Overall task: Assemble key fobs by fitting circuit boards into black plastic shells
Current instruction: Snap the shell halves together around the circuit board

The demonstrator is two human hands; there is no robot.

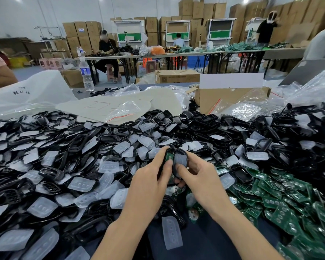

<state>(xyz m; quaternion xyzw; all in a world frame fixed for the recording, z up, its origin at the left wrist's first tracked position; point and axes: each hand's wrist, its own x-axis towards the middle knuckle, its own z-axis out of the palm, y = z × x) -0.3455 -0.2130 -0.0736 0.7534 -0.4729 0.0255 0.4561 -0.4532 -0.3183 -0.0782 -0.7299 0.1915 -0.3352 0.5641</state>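
Board (169, 156) in left hand (148, 182), shell (181, 159) in right hand (201, 175)

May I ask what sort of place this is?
Likely a warehouse-style assembly workshop: stacked cartons fill the back, workers sit at long tables, and black shells and green circuit boards lie heaped.

At the centre, a glossy black plastic shell (180, 160), rounded and held roughly upright, is pinched in the right hand (201, 177). Touching its left edge is a second shell half (164, 166) with a green circuit board (168, 157) showing in it, gripped by the left hand (148, 177). Loose black shells (233, 128) are heaped across the left and far side. Loose green boards (281, 201) are piled at the near right.
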